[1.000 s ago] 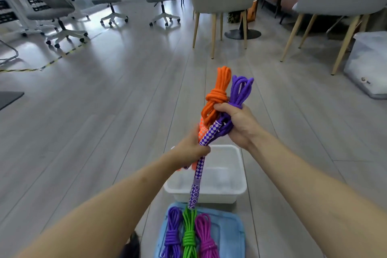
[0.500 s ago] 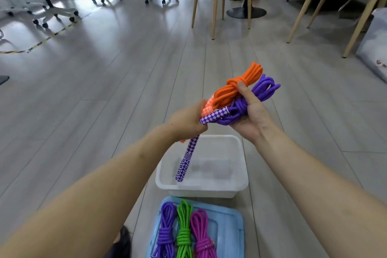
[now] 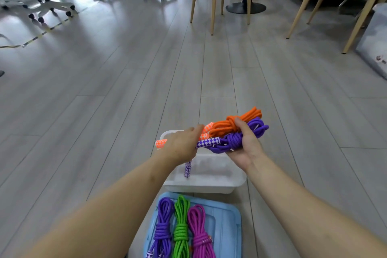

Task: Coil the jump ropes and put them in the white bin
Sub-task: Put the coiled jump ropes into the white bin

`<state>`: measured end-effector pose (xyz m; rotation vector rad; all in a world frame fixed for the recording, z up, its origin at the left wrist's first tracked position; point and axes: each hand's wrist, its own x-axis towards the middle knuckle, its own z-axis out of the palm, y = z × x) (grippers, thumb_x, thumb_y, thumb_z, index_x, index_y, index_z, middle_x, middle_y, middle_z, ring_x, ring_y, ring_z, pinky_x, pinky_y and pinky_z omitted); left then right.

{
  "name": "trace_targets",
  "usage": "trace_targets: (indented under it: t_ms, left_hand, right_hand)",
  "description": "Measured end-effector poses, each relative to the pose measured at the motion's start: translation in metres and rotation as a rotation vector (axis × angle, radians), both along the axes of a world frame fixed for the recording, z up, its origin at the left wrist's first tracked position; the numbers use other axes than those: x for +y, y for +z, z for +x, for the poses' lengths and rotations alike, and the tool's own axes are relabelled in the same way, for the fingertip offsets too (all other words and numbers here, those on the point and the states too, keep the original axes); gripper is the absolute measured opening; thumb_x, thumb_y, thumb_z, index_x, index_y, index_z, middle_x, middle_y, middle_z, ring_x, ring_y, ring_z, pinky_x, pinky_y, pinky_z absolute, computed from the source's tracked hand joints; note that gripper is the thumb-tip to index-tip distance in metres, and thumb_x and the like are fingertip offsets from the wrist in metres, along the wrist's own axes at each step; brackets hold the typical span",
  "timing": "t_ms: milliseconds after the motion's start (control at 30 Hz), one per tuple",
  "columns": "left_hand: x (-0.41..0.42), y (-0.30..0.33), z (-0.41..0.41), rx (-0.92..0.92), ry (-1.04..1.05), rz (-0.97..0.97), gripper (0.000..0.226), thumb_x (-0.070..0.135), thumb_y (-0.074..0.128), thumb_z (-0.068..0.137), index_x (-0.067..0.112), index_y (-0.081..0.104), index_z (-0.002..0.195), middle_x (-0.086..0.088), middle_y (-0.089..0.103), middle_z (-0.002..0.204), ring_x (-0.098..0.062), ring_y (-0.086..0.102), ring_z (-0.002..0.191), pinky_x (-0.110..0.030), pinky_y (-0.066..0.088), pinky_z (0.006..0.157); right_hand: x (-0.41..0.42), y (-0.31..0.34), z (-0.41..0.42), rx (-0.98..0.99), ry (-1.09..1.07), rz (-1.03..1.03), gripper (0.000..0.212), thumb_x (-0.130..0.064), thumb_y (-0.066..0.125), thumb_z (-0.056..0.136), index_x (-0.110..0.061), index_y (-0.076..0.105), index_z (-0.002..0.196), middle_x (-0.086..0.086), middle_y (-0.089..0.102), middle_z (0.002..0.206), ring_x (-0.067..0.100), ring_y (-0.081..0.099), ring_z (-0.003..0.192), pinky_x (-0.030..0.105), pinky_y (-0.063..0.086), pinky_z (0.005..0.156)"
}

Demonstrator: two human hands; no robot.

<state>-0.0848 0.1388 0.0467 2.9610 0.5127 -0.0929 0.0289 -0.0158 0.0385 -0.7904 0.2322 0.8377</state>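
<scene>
Grey plank floor; white bin (image 3: 236, 182); right hand (image 3: 246, 144) grips orange coil (image 3: 232, 124), purple coil (image 3: 233, 141); left hand (image 3: 181, 145) grasps handles (image 3: 207, 142).

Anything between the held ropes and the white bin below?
Only a purple handle dangling from the left hand into the white bin; otherwise open air, in the head view.

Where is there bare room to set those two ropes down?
The white bin looks bare inside, below both hands. The blue lid is crowded on its left by three coiled ropes; its right strip is free. Open floor lies to the left.
</scene>
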Motion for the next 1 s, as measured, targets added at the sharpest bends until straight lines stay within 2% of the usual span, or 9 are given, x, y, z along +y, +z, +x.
trace_targets:
  t_ms: [67,133,233,333,467,633,800,900,1000]
  left_hand:
    - [-0.004,-0.011,-0.004,0.033,-0.009,0.067,0.057,0.017,0.058,0.09,0.027,0.036,0.141,-0.002,0.064,0.124,-0.033,0.067,0.101,-0.038,0.041,0.068]
    - [-0.008,-0.021,-0.006,0.047,-0.015,0.071,0.063,0.018,0.061,0.089,0.027,0.035,0.146,-0.002,0.063,0.128,-0.032,0.066,0.105,-0.04,0.046,0.076]
    - [-0.014,-0.025,-0.003,0.078,-0.048,0.145,0.063,0.018,0.062,0.089,0.023,0.034,0.146,-0.004,0.062,0.127,-0.032,0.065,0.107,-0.043,0.043,0.087]
    - [-0.014,-0.023,0.002,0.081,-0.118,0.293,0.059,0.016,0.063,0.088,0.02,0.037,0.14,-0.005,0.063,0.12,-0.033,0.066,0.104,-0.046,0.041,0.09]
    - [-0.013,-0.029,-0.002,0.09,-0.079,0.238,0.055,0.02,0.061,0.089,0.023,0.038,0.139,-0.004,0.063,0.118,-0.033,0.066,0.102,-0.045,0.038,0.088]
    - [-0.015,-0.06,-0.017,0.183,-0.055,0.049,0.058,0.05,0.055,0.1,0.024,0.034,0.147,-0.005,0.06,0.132,-0.031,0.058,0.119,-0.045,0.038,0.095]
    - [-0.002,-0.066,-0.029,0.293,0.008,0.039,0.065,0.059,0.053,0.097,0.024,0.04,0.151,-0.005,0.054,0.144,-0.03,0.05,0.131,-0.045,0.037,0.106]
    - [0.006,-0.066,-0.036,0.261,0.055,0.103,0.055,0.055,0.053,0.099,0.023,0.05,0.143,-0.005,0.056,0.139,-0.03,0.048,0.129,-0.041,0.037,0.104]
    - [0.008,-0.07,-0.043,0.206,0.073,0.143,0.037,0.034,0.055,0.101,0.021,0.056,0.136,-0.007,0.058,0.132,-0.029,0.049,0.124,-0.039,0.04,0.098]
  right_hand:
    - [-0.002,-0.011,-0.005,0.023,-0.058,-0.064,0.055,-0.015,0.084,0.08,0.002,0.064,0.128,0.028,0.068,0.126,0.045,0.069,0.112,0.071,0.052,0.091]
    - [-0.005,-0.019,-0.008,0.037,-0.113,-0.11,0.057,-0.01,0.086,0.077,0.003,0.064,0.128,0.028,0.068,0.125,0.046,0.069,0.111,0.071,0.052,0.09]
    - [-0.009,-0.029,-0.009,0.04,-0.181,-0.149,0.046,-0.005,0.083,0.079,0.001,0.067,0.122,0.027,0.07,0.121,0.041,0.072,0.105,0.069,0.054,0.09]
    - [-0.009,-0.035,-0.007,0.007,-0.217,-0.193,0.044,-0.003,0.082,0.081,0.0,0.067,0.122,0.024,0.072,0.118,0.04,0.073,0.102,0.065,0.057,0.087]
    - [-0.003,-0.041,-0.011,-0.119,-0.261,-0.273,0.039,-0.002,0.082,0.082,-0.005,0.069,0.118,0.019,0.075,0.113,0.037,0.074,0.102,0.061,0.058,0.091]
    - [-0.002,-0.05,-0.022,-0.511,-0.135,-0.54,0.037,-0.008,0.083,0.083,-0.019,0.068,0.115,0.008,0.075,0.105,0.026,0.072,0.096,0.046,0.06,0.091]
    - [0.0,-0.061,-0.029,-1.118,0.065,-0.793,0.031,-0.008,0.076,0.086,-0.023,0.062,0.11,0.002,0.064,0.106,0.021,0.061,0.094,0.024,0.047,0.077]
    - [0.007,-0.068,-0.025,-1.474,0.181,-1.007,0.037,-0.005,0.07,0.084,-0.022,0.065,0.117,0.005,0.06,0.112,0.028,0.057,0.105,0.034,0.048,0.086]
    - [0.017,-0.064,-0.027,-1.707,0.624,-1.33,0.064,-0.022,0.07,0.086,-0.03,0.045,0.145,0.009,0.05,0.135,0.033,0.049,0.124,0.041,0.046,0.098]
